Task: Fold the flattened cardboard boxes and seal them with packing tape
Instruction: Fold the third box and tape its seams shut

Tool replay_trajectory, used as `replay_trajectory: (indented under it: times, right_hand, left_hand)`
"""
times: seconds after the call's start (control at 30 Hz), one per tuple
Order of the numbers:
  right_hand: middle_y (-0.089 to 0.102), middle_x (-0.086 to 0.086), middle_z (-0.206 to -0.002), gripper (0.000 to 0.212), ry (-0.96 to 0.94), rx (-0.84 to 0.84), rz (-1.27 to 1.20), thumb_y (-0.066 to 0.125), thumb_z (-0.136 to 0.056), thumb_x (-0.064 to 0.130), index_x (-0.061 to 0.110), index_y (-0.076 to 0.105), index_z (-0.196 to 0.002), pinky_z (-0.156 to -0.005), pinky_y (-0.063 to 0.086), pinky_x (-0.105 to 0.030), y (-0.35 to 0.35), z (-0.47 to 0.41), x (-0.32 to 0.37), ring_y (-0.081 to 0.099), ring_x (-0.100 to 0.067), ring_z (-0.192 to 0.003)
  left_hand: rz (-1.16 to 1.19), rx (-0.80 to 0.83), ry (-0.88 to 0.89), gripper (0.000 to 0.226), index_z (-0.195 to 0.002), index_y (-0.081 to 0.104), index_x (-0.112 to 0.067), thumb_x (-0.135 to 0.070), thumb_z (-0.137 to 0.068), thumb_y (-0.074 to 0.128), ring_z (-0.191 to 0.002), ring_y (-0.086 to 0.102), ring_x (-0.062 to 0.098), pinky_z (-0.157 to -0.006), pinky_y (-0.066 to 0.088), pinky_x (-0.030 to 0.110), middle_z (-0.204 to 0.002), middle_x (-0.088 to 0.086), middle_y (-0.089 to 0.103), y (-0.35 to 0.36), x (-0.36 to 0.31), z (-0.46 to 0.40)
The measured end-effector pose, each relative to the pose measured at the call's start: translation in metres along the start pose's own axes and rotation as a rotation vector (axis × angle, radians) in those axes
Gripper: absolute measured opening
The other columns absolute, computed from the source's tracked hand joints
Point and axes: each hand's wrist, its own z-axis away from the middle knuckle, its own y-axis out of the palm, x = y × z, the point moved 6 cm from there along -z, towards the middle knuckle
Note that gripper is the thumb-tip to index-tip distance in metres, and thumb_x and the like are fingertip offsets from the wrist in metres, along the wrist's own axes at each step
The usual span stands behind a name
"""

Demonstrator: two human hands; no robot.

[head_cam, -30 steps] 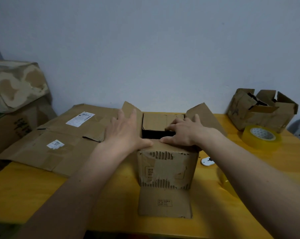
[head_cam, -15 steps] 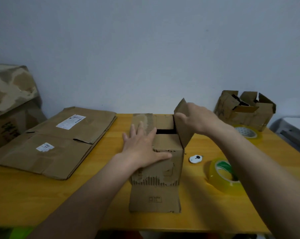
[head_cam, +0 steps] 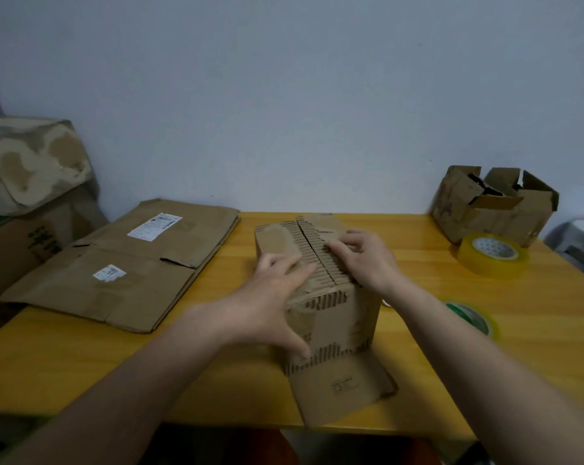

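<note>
The cardboard box (head_cam: 320,290) stands upright at the centre of the yellow table (head_cam: 216,364). Its two top flaps are folded down and meet along a seam that runs from 6 o'clock to 12 o'clock across the top face. The outer paper layer is torn away on much of the top and front, exposing corrugated ribs. A loose bottom flap (head_cam: 341,387) lies flat on the table at 6 o'clock from the box and reaches the near table edge.

The left hand (head_cam: 273,303) lies on the left top flap with fingers extended and spread, pressing the flap down; the thumb reaches down over the front face. The hand is released, not clenched. The right hand (head_cam: 361,260) lies on the right top flap with fingers slightly bent, fingertips touching the ribbed surface just beside the seam. It presses and grips nothing.

A stack of flattened cardboard boxes (head_cam: 132,263) lies at 9 o'clock from the box, with two white labels on its upper face. A roll of yellow packing tape (head_cam: 492,255) lies flat at 2 o'clock, near the right table edge. A second tape roll (head_cam: 475,318), clear with green print, lies at 3 o'clock, partly hidden behind the right forearm. An open, worn box (head_cam: 492,206) stands at 2 o'clock at the far right corner, against the wall. Larger boxes (head_cam: 25,182) are stacked off the table at 10 o'clock.
</note>
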Motion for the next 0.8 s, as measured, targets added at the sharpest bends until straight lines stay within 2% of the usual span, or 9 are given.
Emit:
replay_trajectory:
  times: [0.07, 0.13, 0.2, 0.3, 0.43, 0.53, 0.67, 0.73, 0.8]
  right_hand:
    - [0.064, -0.002, -0.125, 0.022, -0.027, 0.032, -0.114, 0.061, -0.090, 0.039, 0.024, 0.078, -0.093, -0.101, 0.041, -0.036, 0.003, -0.001, 0.001, 0.050, -0.012, -0.125]
    - [0.068, -0.003, -0.117, 0.015, -0.060, 0.070, -0.200, 0.067, -0.087, 0.031, 0.021, 0.079, -0.085, -0.101, 0.043, -0.037, 0.004, 0.000, 0.004, 0.051, -0.006, -0.122]
    - [0.067, -0.004, -0.120, 0.010, -0.090, 0.121, -0.252, 0.070, -0.085, 0.025, 0.019, 0.078, -0.087, -0.102, 0.044, -0.033, 0.004, 0.000, 0.005, 0.052, -0.003, -0.121]
    - [0.065, -0.002, -0.121, 0.013, -0.094, 0.164, -0.328, 0.074, -0.081, 0.020, 0.020, 0.077, -0.094, -0.100, 0.046, -0.029, 0.002, -0.003, 0.003, 0.058, -0.007, -0.114]
    - [0.073, -0.001, -0.096, 0.020, 0.015, -0.125, -0.236, 0.064, -0.088, 0.027, 0.012, 0.075, -0.095, -0.085, 0.053, -0.037, -0.010, -0.018, -0.011, 0.066, -0.018, -0.093]
    - [0.069, -0.007, -0.110, 0.023, 0.126, -0.239, -0.106, 0.057, -0.091, 0.023, 0.010, 0.070, -0.106, -0.093, 0.048, -0.043, -0.014, -0.027, -0.020, 0.062, -0.024, -0.106]
    - [0.047, -0.012, -0.140, 0.047, 0.175, -0.102, -0.082, 0.056, -0.092, 0.018, 0.008, 0.046, -0.137, -0.109, 0.034, -0.037, -0.006, -0.033, -0.027, 0.044, -0.025, -0.129]
    - [0.039, -0.012, -0.146, 0.051, 0.147, -0.048, -0.081, 0.055, -0.095, 0.018, 0.005, 0.039, -0.141, -0.112, 0.028, -0.033, -0.008, -0.030, -0.031, 0.037, -0.023, -0.134]
    - [0.034, -0.010, -0.149, 0.051, 0.118, -0.001, -0.086, 0.054, -0.096, 0.020, 0.005, 0.037, -0.142, -0.114, 0.025, -0.031, -0.011, -0.026, -0.036, 0.034, -0.021, -0.136]
  left_hand:
    - [-0.046, 0.033, 0.093, 0.115, -0.151, 0.005, -0.045, -0.062, -0.062, 0.078, -0.136, -0.002, 0.000, -0.117, 0.012, 0.045, -0.153, -0.028, 0.003, -0.008, 0.009, 0.007]
    - [-0.213, 0.008, 0.144, 0.105, -0.147, -0.001, -0.053, -0.077, -0.066, 0.061, -0.140, 0.000, 0.004, -0.117, 0.012, 0.048, -0.156, -0.027, 0.000, -0.016, 0.016, 0.006]
    - [-0.347, 0.021, 0.167, 0.106, -0.143, -0.012, -0.057, -0.091, -0.059, 0.043, -0.146, -0.008, 0.009, -0.118, -0.001, 0.053, -0.158, -0.023, -0.011, -0.017, 0.019, 0.000]
    - [-0.322, 0.050, 0.194, 0.111, -0.138, -0.021, -0.058, -0.096, -0.051, 0.036, -0.146, -0.020, 0.011, -0.116, -0.013, 0.055, -0.157, -0.019, -0.021, -0.009, 0.016, -0.011]
    - [-0.325, -0.072, 0.147, 0.119, -0.145, -0.016, -0.052, -0.104, -0.046, 0.024, -0.148, -0.011, 0.019, -0.119, -0.005, 0.053, -0.161, -0.011, -0.012, 0.007, -0.007, -0.024]
    - [-0.306, -0.187, -0.013, 0.122, -0.151, -0.006, -0.041, -0.103, -0.050, 0.023, -0.149, -0.001, 0.029, -0.119, 0.001, 0.054, -0.163, 0.000, -0.002, 0.016, -0.032, -0.035]
    - [-0.327, -0.237, -0.225, 0.123, -0.155, 0.004, -0.023, -0.098, -0.060, 0.030, -0.144, 0.013, 0.041, -0.117, 0.012, 0.054, -0.160, 0.015, 0.011, 0.013, -0.062, -0.056]
    - [-0.357, -0.239, -0.225, 0.124, -0.154, 0.009, -0.018, -0.096, -0.062, 0.034, -0.139, 0.021, 0.042, -0.113, 0.020, 0.052, -0.157, 0.019, 0.020, 0.011, -0.072, -0.062]
    - [-0.360, -0.205, -0.119, 0.125, -0.154, 0.013, -0.019, -0.097, -0.059, 0.036, -0.139, 0.022, 0.039, -0.112, 0.021, 0.052, -0.156, 0.016, 0.023, 0.007, -0.067, -0.063]
